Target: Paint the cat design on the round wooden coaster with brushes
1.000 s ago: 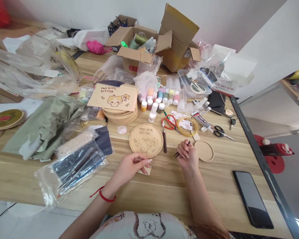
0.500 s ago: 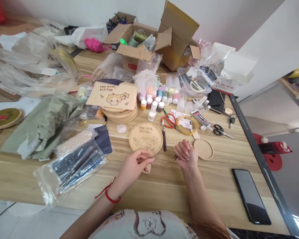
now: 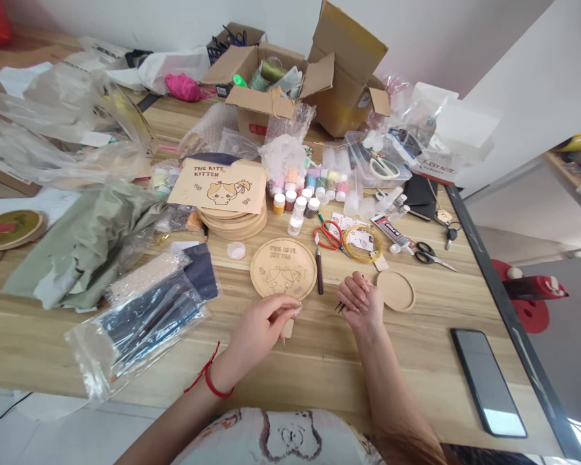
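- Because the round wooden board (image 3: 283,268) lay flat on the table (image 3: 322,368) in front of the person, its drawn face was apparently within reach of both hands.
- Left hand (image 3: 264,326): thumb and forefinger were narrowed to a pinch at the board's near edge, above a small beige tag (image 3: 288,329). Whether the fingertips held anything, or touched the board, could not be told.
- Right hand (image 3: 361,303): fingers were curled tightly around dark tweezers (image 3: 339,307), two tips projecting leftward. The tool was seemingly parked in the palm, since its tips were clear of the board.
- Printed sheet (image 3: 219,185): rested on a stack of wooden boards (image 3: 235,226), facing the person, probably as a visual reference.
- Dark-handled tool (image 3: 319,274): lay just beside the board's right rim, likely for quick access.
- Board finish: pale tan wood with a plain rim; brown lettering crossed the upper part, and a fine-lined kitten occupied the lower part, largely uncoloured.
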{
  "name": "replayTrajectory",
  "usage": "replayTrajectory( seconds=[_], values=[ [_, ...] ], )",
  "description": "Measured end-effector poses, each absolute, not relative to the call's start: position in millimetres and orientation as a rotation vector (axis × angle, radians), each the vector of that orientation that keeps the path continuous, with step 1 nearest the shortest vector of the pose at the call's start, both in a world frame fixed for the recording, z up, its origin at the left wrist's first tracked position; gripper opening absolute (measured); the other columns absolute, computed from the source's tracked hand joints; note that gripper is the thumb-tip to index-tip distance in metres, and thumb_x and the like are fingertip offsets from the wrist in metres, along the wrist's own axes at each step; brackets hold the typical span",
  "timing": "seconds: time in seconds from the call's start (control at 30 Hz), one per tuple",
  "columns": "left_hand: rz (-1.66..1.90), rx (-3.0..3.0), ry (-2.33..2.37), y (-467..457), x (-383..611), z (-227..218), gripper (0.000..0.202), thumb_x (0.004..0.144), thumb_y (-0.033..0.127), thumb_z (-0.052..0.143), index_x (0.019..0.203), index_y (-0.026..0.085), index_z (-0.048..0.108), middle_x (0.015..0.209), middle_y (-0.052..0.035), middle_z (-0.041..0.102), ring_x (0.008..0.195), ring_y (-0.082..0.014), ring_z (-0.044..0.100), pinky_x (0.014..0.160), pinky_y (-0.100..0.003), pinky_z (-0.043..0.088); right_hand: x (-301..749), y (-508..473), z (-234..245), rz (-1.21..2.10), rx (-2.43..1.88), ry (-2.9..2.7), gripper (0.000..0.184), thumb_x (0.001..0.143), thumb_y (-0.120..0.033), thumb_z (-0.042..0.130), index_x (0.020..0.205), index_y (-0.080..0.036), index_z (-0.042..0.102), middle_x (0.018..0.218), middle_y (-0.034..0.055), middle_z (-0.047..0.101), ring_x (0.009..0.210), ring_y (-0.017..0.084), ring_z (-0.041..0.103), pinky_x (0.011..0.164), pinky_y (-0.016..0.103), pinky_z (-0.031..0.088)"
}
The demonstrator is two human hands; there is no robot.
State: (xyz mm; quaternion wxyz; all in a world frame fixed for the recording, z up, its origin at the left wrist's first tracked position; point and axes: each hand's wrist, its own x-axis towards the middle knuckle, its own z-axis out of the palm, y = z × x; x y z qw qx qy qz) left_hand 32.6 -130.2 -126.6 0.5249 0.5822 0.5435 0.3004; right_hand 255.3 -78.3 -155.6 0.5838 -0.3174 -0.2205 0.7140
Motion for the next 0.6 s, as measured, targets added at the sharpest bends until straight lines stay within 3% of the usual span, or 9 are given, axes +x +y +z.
replayTrajectory(
  seconds=[0.17, 0.33, 0.4, 0.5, 0.6],
  values=[
    [0.72, 1.439, 1.283, -127, 29, -120, 0.027, 0.093, 0.034, 0.05, 0.096, 0.022, 0.074, 0.099, -0.0051, 0.071, 0.046, -0.0078, 0.055, 0.055, -0.024, 0.048, 255, -78, -154, 1.696, -0.743, -0.461, 0.041, 0.074, -0.014, 0.062, 0.051, -0.023, 0.029, 0.039, -0.0106, 0.021, 0.033, 0.008, 0.006, 0.025, 0.013, 0.02],
    [0.713, 1.502, 1.256, -120, 24, -118, 0.033, 0.096, 0.029, 0.044, 0.117, 0.023, 0.068, 0.118, -0.0078, 0.067, 0.051, -0.0076, 0.057, 0.061, -0.025, 0.053, 255, -78, -155, 1.683, -0.769, -0.49, 0.04, 0.073, -0.016, 0.063, 0.052, -0.023, 0.03, 0.039, -0.0106, 0.021, 0.033, 0.008, 0.005, 0.024, 0.014, 0.02],
    [0.715, 1.593, 1.258, -118, 22, -121, 0.034, 0.096, 0.024, 0.042, 0.12, 0.022, 0.066, 0.12, -0.0077, 0.066, 0.06, -0.01, 0.062, 0.07, -0.027, 0.055, 256, -78, -156, 1.686, -0.766, -0.51, 0.04, 0.075, -0.017, 0.063, 0.052, -0.023, 0.03, 0.039, -0.0106, 0.021, 0.033, 0.008, 0.006, 0.024, 0.014, 0.021],
    [0.728, 1.783, 1.294, -116, 21, -126, 0.03, 0.094, 0.021, 0.047, 0.116, 0.022, 0.068, 0.116, -0.0063, 0.069, 0.092, -0.018, 0.068, 0.09, -0.033, 0.053, 257, -78, -157, 1.689, -0.757, -0.534, 0.041, 0.077, -0.018, 0.062, 0.053, -0.023, 0.03, 0.039, -0.0107, 0.021, 0.032, 0.008, 0.007, 0.024, 0.014, 0.021],
    [0.749, 1.993, 1.302, -114, 20, -131, 0.027, 0.095, 0.024, 0.048, 0.114, 0.023, 0.069, 0.112, -0.0059, 0.071, 0.103, -0.0203, 0.066, 0.093, -0.034, 0.052, 257, -78, -157, 1.697, -0.756, -0.526, 0.042, 0.079, -0.018, 0.062, 0.053, -0.023, 0.028, 0.04, -0.011, 0.02, 0.032, 0.007, 0.006, 0.024, 0.014, 0.019]
  ],
)
